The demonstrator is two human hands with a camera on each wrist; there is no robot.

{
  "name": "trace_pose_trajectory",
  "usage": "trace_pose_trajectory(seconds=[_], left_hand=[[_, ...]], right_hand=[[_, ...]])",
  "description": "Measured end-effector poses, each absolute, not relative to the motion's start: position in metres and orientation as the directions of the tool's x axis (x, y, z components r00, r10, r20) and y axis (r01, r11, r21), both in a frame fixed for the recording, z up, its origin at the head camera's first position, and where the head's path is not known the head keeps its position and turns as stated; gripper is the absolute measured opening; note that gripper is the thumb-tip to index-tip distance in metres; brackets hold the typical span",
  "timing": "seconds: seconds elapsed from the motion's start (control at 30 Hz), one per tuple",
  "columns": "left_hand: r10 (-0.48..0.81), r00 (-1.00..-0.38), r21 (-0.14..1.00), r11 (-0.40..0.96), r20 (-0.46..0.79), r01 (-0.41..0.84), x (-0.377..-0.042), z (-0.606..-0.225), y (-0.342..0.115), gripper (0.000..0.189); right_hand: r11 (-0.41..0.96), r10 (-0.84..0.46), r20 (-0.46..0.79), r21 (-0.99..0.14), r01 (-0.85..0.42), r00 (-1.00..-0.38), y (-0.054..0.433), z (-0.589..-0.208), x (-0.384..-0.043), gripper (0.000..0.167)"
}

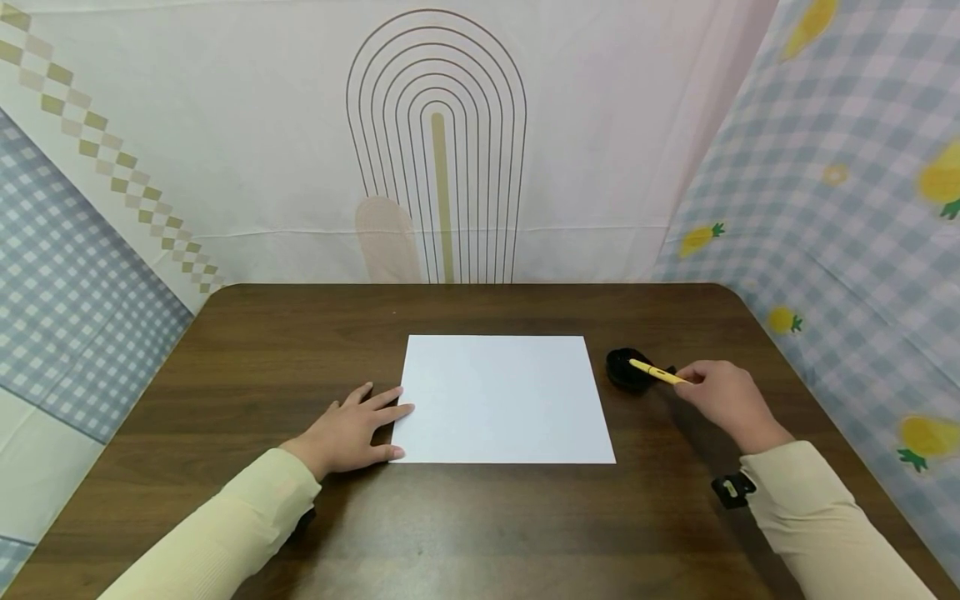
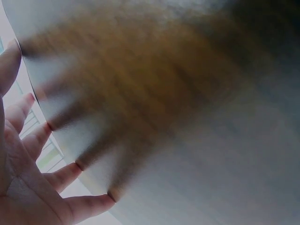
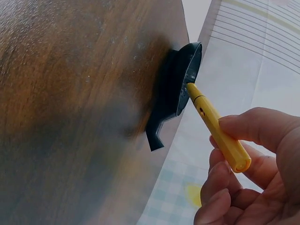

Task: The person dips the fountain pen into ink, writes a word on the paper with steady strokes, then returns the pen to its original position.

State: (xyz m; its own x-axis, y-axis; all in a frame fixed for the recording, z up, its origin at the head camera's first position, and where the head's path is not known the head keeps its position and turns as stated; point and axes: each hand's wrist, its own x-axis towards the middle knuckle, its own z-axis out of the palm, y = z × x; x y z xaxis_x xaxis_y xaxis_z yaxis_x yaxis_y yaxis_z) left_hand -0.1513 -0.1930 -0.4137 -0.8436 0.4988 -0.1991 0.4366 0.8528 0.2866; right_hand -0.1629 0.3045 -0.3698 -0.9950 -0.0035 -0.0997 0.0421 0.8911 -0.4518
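Observation:
A blank white sheet of paper (image 1: 502,400) lies flat on the brown table. My left hand (image 1: 351,435) rests palm down at its left edge, fingers spread, with some fingertips and the thumb on the paper; in the left wrist view, the fingertips (image 2: 96,201) press on the tabletop surface. To the right of the sheet, my right hand (image 1: 726,398) pinches a slim yellow pen (image 3: 215,126) between thumb and fingers. The pen's tip reaches into a small black dish (image 3: 187,75), which has a short bent handle and sits on the table. What the dish holds is hidden.
The wooden table (image 1: 480,525) has rounded far corners and meets a pale patterned cloth (image 1: 262,150) behind it. Checked cloth with pineapples (image 1: 840,250) hangs along the right side. A black wrist camera (image 1: 733,490) is strapped at the right sleeve.

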Motion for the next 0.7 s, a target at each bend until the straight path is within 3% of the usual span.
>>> trace_pose_trajectory(seconds=[0.7], left_hand=[[0.496,-0.847,0.284,0.854,-0.194,0.435,-0.1516,-0.4153,-0.1934,0.065]], right_hand=[[0.856,0.017,-0.124,-0.511,0.078,-0.992,0.3033,-0.3695,-0.1672,0.032]])
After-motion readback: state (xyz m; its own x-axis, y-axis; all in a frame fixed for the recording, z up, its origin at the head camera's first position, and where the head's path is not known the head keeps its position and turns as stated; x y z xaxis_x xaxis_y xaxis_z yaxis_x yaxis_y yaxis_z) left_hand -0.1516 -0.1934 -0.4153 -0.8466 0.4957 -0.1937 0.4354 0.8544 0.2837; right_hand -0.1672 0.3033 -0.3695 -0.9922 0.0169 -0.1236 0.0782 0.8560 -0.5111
